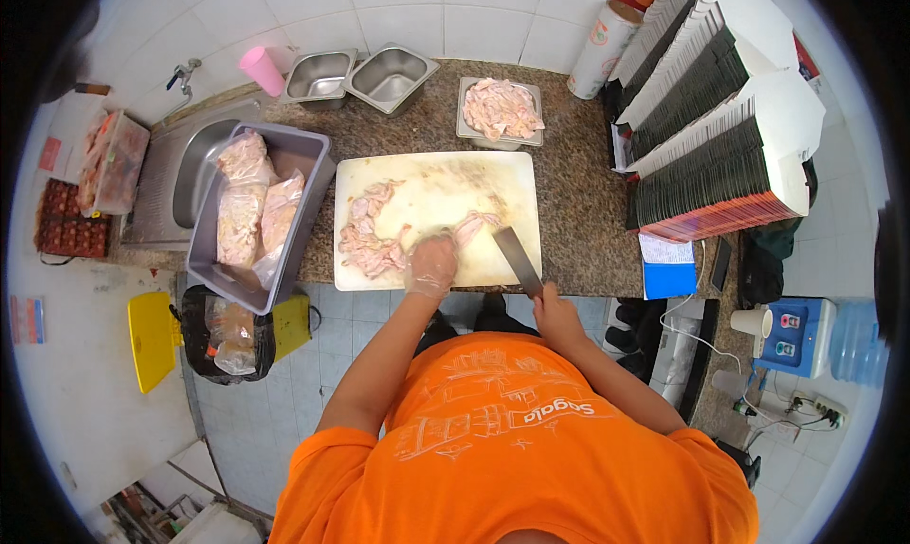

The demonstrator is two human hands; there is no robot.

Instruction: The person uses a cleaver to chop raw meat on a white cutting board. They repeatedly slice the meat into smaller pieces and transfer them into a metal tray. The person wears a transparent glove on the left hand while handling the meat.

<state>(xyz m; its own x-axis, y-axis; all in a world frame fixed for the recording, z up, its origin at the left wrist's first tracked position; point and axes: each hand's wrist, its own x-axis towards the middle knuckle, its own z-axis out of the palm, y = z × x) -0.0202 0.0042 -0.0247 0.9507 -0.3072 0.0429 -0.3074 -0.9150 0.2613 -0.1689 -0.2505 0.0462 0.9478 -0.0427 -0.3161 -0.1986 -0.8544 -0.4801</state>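
My left hand (431,263), in a clear plastic glove, is over the white cutting board (434,181). Its fingers are blurred, so I cannot tell whether they grip anything. Just right of them lies a strip of raw, pale pink skin or meat (475,225), probably chicken. My right hand (558,313) grips the handle of a cleaver (519,260) at the board's front right. The wide blade points away from me, its tip close to the strip. More raw pieces (370,238) curve along the board's left side.
Left of the board, a grey tub (323,161) holds bagged raw meat, beside a steel sink (186,181). Behind stand two steel pans (391,82), a pink cup (263,70) and a pan heaped with raw pieces (501,109). Stacked folded cartons (711,167) rise at right.
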